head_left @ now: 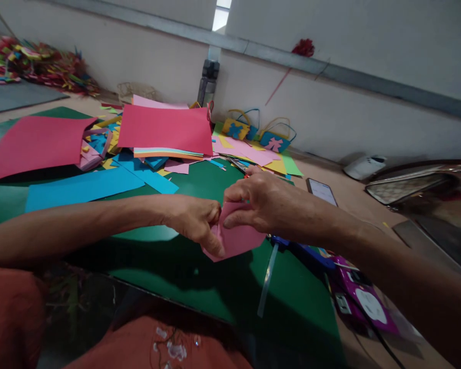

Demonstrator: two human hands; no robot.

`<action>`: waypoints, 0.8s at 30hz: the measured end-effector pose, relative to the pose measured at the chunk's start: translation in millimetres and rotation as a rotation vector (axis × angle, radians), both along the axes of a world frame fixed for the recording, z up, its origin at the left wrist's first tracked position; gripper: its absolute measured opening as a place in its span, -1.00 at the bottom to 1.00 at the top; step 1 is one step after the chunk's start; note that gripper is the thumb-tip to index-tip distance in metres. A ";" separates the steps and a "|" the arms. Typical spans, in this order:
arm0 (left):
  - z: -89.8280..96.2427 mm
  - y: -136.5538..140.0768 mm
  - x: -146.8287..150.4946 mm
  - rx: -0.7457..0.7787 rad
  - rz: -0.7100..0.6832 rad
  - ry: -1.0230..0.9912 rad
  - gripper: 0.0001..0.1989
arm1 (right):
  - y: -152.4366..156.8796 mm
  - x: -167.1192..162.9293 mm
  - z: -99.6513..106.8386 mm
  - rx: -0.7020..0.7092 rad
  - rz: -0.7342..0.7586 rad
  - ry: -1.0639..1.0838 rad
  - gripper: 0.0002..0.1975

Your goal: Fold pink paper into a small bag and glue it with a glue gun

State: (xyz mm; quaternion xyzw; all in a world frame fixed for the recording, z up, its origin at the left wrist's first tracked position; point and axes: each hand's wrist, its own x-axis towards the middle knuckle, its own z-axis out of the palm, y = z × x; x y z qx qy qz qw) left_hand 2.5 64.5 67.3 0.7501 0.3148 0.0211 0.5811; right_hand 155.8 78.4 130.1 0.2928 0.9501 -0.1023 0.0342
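A folded piece of pink paper is held between both hands above the green mat. My left hand pinches its left edge, thumb on the near face. My right hand grips the upper part, thumb in front and fingers behind. Just past my right hand lie scissors, partly hidden by it. Under my right forearm rests a blue glue gun, a clear glue stick jutting from it toward me.
Red sheets lie over a paper stack at the back, with blue strips nearer. Small paper baskets stand by the wall. At right are a phone, a purple box with a cable across it, and a bag.
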 end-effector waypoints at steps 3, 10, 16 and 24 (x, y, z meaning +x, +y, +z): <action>13.5 -5.2 -1.0 0.382 0.033 0.288 -0.80 | -6.9 3.8 8.0 0.090 -0.010 0.044 -0.82; -15.5 -4.4 1.2 1.433 0.072 0.598 -0.85 | -32.3 30.8 4.7 0.244 -0.028 0.156 -0.87; -48.9 -5.0 6.4 1.809 -0.021 0.653 -0.86 | -47.3 38.3 -30.2 0.305 -0.019 0.003 -0.89; -53.7 -7.5 6.3 1.911 -0.150 0.664 -0.81 | -50.6 24.2 -62.4 0.188 -0.144 -0.290 -0.71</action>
